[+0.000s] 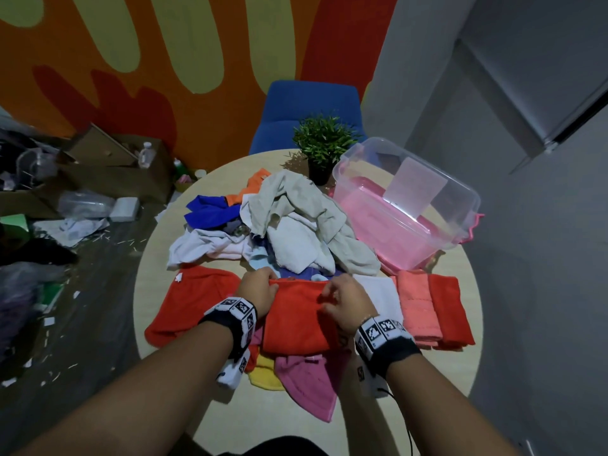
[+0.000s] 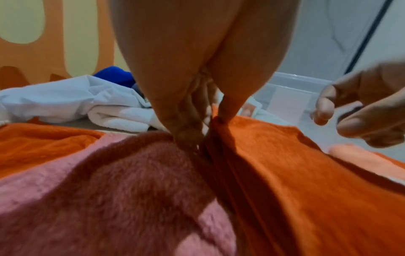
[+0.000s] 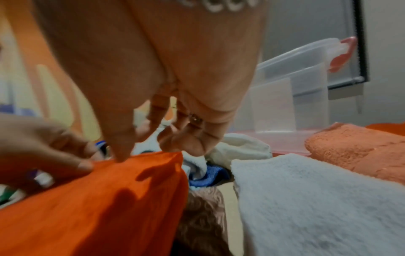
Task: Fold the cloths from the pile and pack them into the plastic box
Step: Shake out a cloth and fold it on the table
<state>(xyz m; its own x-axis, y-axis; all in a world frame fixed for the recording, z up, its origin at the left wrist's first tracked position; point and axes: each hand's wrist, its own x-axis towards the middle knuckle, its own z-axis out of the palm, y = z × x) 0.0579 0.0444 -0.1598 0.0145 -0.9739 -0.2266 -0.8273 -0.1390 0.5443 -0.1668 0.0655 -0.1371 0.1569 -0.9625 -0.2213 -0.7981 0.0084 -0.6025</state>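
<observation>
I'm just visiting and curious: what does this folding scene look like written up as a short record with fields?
Being folded: orange-red cloth, far edge held by both hands
Left hand: pinches the far left corner
Right hand: fingers curled on the far right edge
Pile: crumpled beige, white and blue cloths behind the hands
Already folded: white, salmon and red cloths at right
Box: clear plastic box with pink lid, holds no cloths

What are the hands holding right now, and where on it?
Both the left hand and the right hand pinch the orange-red cloth along its far edge, near the two far corners.
</observation>
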